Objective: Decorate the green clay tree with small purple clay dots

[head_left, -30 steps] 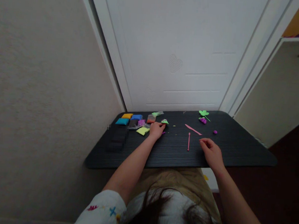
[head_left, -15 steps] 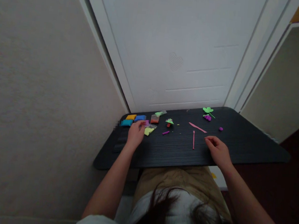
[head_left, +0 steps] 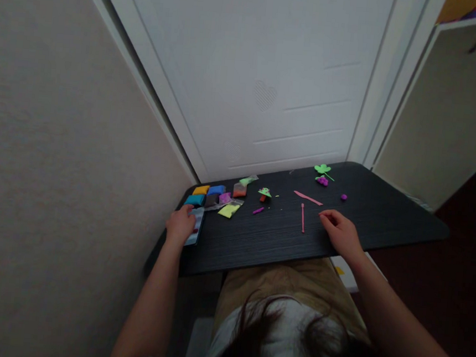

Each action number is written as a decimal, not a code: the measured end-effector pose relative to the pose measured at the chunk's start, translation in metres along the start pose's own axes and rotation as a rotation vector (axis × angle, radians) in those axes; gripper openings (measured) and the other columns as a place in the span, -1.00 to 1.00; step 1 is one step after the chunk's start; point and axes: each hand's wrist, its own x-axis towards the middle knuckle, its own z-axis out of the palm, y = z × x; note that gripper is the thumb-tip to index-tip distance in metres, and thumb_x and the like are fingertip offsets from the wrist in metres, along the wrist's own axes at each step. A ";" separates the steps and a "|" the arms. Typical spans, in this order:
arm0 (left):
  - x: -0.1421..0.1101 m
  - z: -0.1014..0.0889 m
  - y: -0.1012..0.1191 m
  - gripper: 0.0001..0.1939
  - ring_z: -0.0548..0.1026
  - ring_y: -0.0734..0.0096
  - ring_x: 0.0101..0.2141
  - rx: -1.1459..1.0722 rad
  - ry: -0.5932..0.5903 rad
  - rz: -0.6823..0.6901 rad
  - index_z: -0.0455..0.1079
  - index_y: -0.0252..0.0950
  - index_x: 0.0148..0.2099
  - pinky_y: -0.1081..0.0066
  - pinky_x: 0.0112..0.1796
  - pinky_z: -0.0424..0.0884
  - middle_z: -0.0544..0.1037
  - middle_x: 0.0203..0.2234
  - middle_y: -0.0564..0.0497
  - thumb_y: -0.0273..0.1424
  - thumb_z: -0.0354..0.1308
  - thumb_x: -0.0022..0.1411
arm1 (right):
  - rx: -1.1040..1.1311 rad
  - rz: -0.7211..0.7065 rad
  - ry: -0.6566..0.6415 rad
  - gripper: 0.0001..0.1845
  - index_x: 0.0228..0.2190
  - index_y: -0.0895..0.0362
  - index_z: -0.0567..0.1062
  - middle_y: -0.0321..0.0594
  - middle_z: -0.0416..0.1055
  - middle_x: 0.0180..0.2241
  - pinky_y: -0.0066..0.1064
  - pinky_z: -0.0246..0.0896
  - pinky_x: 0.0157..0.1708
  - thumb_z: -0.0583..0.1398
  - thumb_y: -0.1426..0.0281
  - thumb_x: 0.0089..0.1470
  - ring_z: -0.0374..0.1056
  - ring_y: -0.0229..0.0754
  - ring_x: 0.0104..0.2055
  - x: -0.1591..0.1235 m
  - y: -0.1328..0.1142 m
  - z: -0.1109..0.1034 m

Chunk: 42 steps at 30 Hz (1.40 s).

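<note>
My left hand (head_left: 179,224) rests at the left end of the dark table (head_left: 283,238), its fingers curled over a pale flat object (head_left: 196,227) that looks like a phone. My right hand (head_left: 339,231) lies on the table near its front edge, fingers loosely curled, with nothing visible in them. A pink stick tool (head_left: 302,217) lies just left of my right hand, and a pink knife-like tool (head_left: 307,197) lies beyond it. Several small clay packets (head_left: 215,196) in orange, blue, teal, purple and yellow sit behind my left hand.
A small green and red clay figure (head_left: 264,193) stands mid-table, with a purple bit (head_left: 258,210) in front. A green clay flower (head_left: 322,168) and purple pieces (head_left: 322,180) lie at the back right. A white door (head_left: 267,81) stands behind, a wall to the left.
My left hand has moved left from the small clay figure, past the packets, to the pale flat object at the table's left end. My right hand has stayed in place.
</note>
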 end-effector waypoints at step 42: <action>-0.055 0.063 0.130 -0.71 0.40 0.40 -0.26 -0.626 -0.423 0.647 0.35 -0.38 -0.21 0.23 -0.17 0.30 0.45 -0.30 -0.03 -0.27 -0.04 0.17 | -0.459 -0.775 -0.219 -0.81 -0.31 0.09 0.41 -0.20 0.42 -0.31 -0.25 -0.10 -0.14 0.02 0.41 0.06 0.25 -0.17 -0.23 0.010 -0.056 0.082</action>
